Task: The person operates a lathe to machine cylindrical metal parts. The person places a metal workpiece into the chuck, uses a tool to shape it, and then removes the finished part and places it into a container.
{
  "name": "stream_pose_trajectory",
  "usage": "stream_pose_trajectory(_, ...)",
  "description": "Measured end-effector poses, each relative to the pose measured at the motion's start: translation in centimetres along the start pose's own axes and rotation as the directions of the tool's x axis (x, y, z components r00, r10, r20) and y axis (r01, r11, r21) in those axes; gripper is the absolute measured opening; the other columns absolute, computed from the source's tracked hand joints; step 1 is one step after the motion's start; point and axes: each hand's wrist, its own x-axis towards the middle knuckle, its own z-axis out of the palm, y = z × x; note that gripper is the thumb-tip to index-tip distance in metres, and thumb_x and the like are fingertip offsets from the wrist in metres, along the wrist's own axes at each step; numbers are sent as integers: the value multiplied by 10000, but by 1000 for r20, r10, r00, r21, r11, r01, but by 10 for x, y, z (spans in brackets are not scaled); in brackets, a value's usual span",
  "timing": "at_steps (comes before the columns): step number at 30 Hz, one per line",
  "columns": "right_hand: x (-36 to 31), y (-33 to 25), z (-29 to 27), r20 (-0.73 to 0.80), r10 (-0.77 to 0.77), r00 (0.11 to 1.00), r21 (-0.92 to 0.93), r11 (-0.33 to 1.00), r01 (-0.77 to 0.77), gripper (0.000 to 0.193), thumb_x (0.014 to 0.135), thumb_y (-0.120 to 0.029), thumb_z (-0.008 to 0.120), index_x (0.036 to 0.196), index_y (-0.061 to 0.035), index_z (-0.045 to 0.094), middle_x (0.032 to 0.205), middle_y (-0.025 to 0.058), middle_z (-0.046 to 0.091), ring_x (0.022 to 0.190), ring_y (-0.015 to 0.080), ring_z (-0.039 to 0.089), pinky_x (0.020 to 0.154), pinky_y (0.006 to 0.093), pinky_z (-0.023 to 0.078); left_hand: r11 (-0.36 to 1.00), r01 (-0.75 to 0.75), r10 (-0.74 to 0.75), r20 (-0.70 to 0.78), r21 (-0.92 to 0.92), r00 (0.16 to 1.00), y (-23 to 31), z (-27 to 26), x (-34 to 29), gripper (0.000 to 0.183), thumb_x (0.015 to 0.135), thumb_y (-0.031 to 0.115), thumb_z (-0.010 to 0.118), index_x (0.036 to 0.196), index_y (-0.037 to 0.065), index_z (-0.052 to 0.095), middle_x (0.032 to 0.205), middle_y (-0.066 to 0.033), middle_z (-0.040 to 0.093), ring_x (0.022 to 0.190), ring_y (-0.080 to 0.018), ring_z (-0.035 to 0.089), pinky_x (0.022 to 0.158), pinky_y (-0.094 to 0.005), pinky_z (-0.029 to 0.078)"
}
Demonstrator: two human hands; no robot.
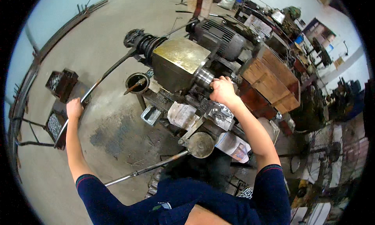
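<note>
My left hand (74, 108) is wrapped round a long metal lever (102, 77), out on the left. This lever slants up to the ribbed black rear end (145, 43) of a small lathe. The lathe's headstock (172, 74) is a blocky housing with a shiny, oily top. My right hand (224, 91) is at the round steel spindle nose (204, 77) on the headstock's right side. Its fingers are curled together there, and whatever lies between them is hidden. Below that hand is a dark tool slide with a grimy paper or cloth (183, 115) beside it.
A second lever (156, 165) runs low in front of me to a round metal disc (201, 145). A wooden box (269, 82) stands right of the lathe, an electric motor (220, 39) behind. A pot (131, 81) holds a brush. Metal bins (58, 86) of small parts stand left.
</note>
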Motion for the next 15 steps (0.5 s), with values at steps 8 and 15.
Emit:
stream_pose_trajectory(8,-132,25,-74,-248,125,961,278,959,-53,408,527,-162,652,926,-76,646,1102,114,577,1023,307,502,908,427,387,425,-86,-314,-235,-901,920,203,13,-30,222,809,113,520,958,-26,609,833,-144,633,735,-264,593,704,-346,466)
stream_pose_trajectory(15,-317,79,-63,10,595,803,268,773,-576,345,547,-111,631,878,-18,659,971,146,618,947,345,550,866,391,440,877,-407,471,289,-254,833,301,113,-17,395,730,265,638,1071,75,577,965,-150,631,887,-328,611,753,-437,478)
